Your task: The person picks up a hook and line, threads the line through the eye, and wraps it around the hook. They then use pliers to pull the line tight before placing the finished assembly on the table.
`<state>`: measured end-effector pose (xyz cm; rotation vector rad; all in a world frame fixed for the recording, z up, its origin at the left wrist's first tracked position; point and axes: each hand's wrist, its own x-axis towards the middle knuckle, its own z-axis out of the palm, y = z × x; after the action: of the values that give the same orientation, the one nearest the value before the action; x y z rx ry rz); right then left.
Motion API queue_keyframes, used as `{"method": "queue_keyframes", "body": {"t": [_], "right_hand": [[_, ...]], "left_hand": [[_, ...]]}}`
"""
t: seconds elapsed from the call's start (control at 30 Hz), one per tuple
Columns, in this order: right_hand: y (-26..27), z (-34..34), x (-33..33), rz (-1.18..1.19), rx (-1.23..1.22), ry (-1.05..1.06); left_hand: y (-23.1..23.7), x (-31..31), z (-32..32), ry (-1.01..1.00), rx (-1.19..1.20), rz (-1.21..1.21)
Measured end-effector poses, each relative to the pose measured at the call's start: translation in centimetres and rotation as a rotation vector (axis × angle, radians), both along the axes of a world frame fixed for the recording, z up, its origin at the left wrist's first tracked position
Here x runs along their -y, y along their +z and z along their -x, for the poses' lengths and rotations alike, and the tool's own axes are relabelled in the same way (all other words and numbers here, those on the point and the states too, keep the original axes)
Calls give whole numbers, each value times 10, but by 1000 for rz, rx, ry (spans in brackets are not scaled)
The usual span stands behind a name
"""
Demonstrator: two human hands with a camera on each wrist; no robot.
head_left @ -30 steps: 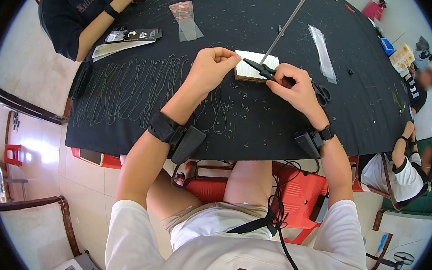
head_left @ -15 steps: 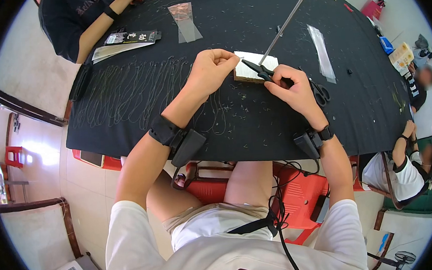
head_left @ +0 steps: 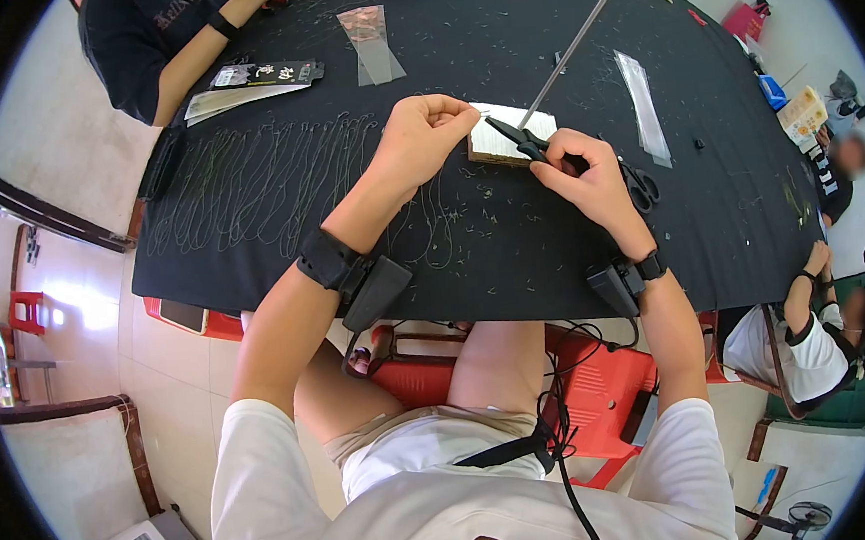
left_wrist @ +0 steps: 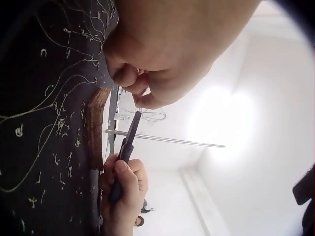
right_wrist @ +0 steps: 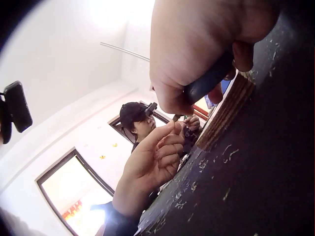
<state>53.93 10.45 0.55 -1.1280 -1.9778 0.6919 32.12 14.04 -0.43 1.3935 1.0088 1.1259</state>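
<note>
Between thumb and fingertips, the left hand (head_left: 422, 142) pinches something small and thin, its end showing near the tip of the black scissors-like tool (head_left: 515, 136). The right hand (head_left: 587, 177) grips that tool by its handles, tip toward the left fingertips. In the left wrist view the tool (left_wrist: 129, 140) meets a tiny loop just below the left hand's pinch (left_wrist: 162, 54). Beneath both hands lies a thick block with a white top (head_left: 497, 145), and a thin metal rod (head_left: 577, 44) rises from it. Whether the tool is closed on the small item, I cannot tell.
Rows of looped thread (head_left: 276, 181) lie left on the black-covered table (head_left: 553, 272), with thread scraps about. Black scissors (head_left: 643, 187) rest right of the right hand. Plastic sleeves (head_left: 644, 105) and packets (head_left: 259, 78) lie farther back. Other people sit around the table.
Both hands keep nearly the same places, with only slight shifts of the left fingers and the tool tip.
</note>
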Motion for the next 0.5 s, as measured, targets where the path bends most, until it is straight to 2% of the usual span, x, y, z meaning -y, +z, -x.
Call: {"method": "queue_keyframes", "body": {"t": [0.23,0.5], "right_hand": [[5,-6,-2,-28,29,10],[5,-8,-5,-56,8,22]], "left_hand": [[9,3,6,-69,-142,78],[11,1,10,-104,-229,21]]}}
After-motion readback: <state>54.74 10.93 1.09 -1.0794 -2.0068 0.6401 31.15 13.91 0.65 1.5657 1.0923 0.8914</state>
